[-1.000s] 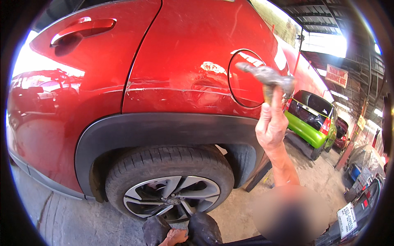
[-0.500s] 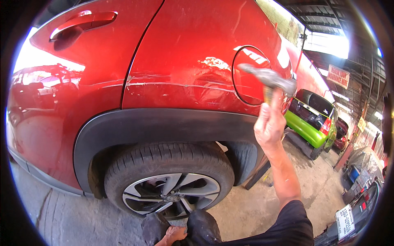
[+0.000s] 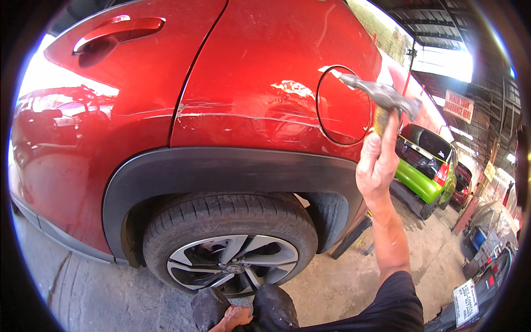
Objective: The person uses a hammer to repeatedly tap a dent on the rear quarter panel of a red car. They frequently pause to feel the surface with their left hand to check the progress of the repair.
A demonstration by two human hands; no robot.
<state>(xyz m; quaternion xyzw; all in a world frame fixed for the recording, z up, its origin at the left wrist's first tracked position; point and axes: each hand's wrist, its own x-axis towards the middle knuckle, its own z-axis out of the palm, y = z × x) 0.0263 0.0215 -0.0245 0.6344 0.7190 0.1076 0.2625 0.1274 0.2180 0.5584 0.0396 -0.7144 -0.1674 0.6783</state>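
Observation:
My right hand (image 3: 378, 166) is raised in front of the red car's rear side panel (image 3: 254, 66), its fingers closed round the handle of a hammer (image 3: 387, 95). The hammer has a grey metal head, tapered at its left end, and a worn yellowish handle. Its head overlaps the round fuel door (image 3: 343, 119) in view. Pale scratches and a dented, wavy reflection mark the panel left of that door. Low between my knees, my left hand (image 3: 238, 316) is closed; what it holds, if anything, is hidden.
Below the panel are a dark wheel arch trim (image 3: 232, 166) and the rear wheel (image 3: 232, 260), close to my knees. A green car (image 3: 417, 177) stands beyond to the right. At lower right is another dark vehicle (image 3: 481, 293). A dark stand (image 3: 351, 238) is behind the wheel.
My right hand has moved the hammer a little to the right, farther from the scratched area. My left hand stays between my knees. The view has shifted slightly.

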